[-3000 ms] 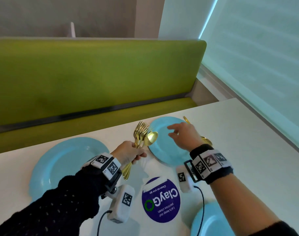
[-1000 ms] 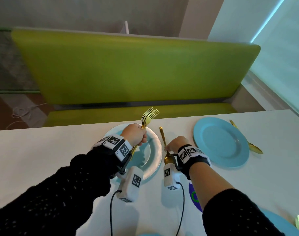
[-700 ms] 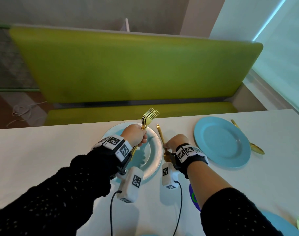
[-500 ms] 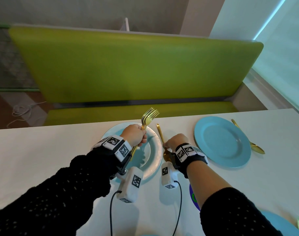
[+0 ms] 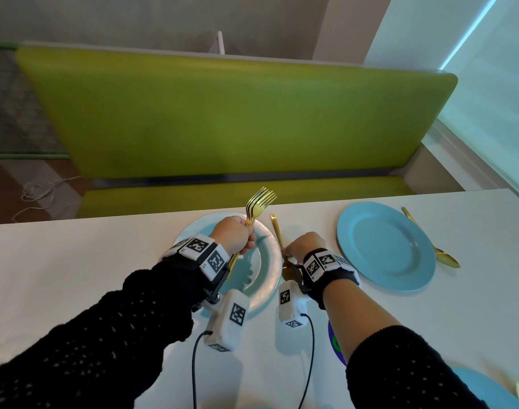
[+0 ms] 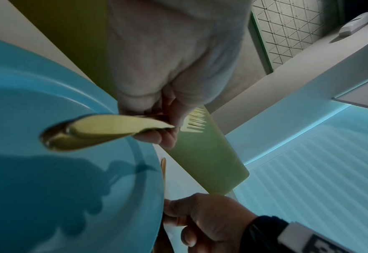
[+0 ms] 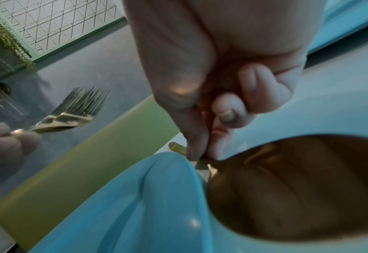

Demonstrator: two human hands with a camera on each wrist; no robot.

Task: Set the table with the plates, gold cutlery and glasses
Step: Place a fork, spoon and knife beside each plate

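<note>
- Gold spoon (image 5: pixel 279 234) lies on the white table (image 5: pixel 75 261) just right of the near-centre blue plate (image 5: pixel 267 278), its handle pointing to the far side. Its bowl is mostly hidden behind the right wrist in the head view; the right wrist view shows the bowl (image 7: pixel 297 188) large and dark, just beside the plate rim (image 7: pixel 157 196).
- Right hand (image 5: pixel 305 245) pinches the spoon's handle between thumb and fingertips (image 7: pixel 195 149), the other fingers curled in. I cannot tell if the spoon rests fully on the table.
- Left hand (image 5: pixel 234 236) is closed as a fist around a bundle of gold forks (image 5: pixel 259 202), held above the plate with tines up and toward the far side. The handle ends (image 6: pixel 87 131) stick out below the fist; how many forks there are is hard to count.
- A second blue plate (image 5: pixel 385 246) lies to the right, with another gold spoon (image 5: pixel 435 246) just beside its right edge.
- A third blue plate (image 5: pixel 488 391) is cut off at the near right corner, and a pale shiny thing on its edge is too cropped to name.
- A purple round sticker (image 5: pixel 335 346) on the table is mostly covered by the right forearm.
- A green bench (image 5: pixel 237 113) stands behind the table's far edge.
- In the right wrist view a clear glass object (image 7: pixel 3 102) at the far left is blurred.
</note>
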